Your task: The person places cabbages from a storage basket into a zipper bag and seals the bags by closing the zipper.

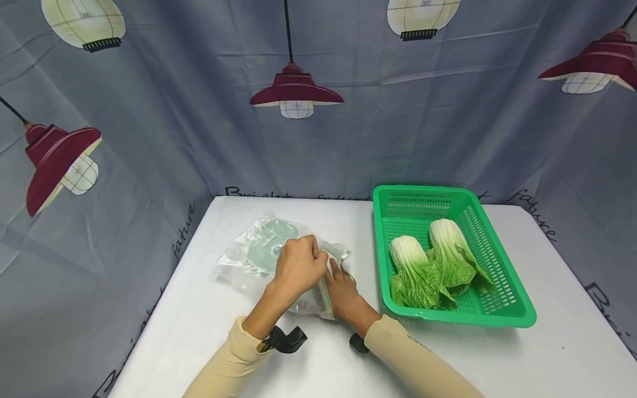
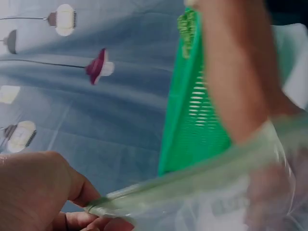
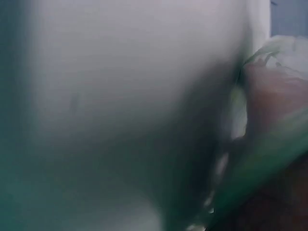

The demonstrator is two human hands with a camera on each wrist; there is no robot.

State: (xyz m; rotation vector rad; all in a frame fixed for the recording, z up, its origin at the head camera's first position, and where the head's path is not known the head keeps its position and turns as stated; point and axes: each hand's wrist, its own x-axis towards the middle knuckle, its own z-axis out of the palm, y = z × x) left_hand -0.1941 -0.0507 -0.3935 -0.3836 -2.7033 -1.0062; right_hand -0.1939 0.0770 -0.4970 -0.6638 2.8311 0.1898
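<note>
A clear plastic bag (image 1: 249,260) with a pale green print lies on the table. My left hand (image 1: 301,262) pinches the rim of its mouth; in the left wrist view the thumb and fingers of this left hand (image 2: 53,192) grip the greenish edge strip (image 2: 183,180). My right hand (image 1: 343,290) reaches in at the mouth, its fingers extended. Through the film the left wrist view shows that right hand (image 2: 267,197), blurred. The right wrist view is mostly blur, with the hand (image 3: 279,96) behind clear film at the right.
A green plastic basket (image 1: 502,243) stands on the right of the white table (image 1: 343,370). Two napa cabbages, one in front (image 1: 415,276) and one behind (image 1: 453,251), lie in it. A grey curtain (image 1: 318,149) printed with lamps hangs behind the table.
</note>
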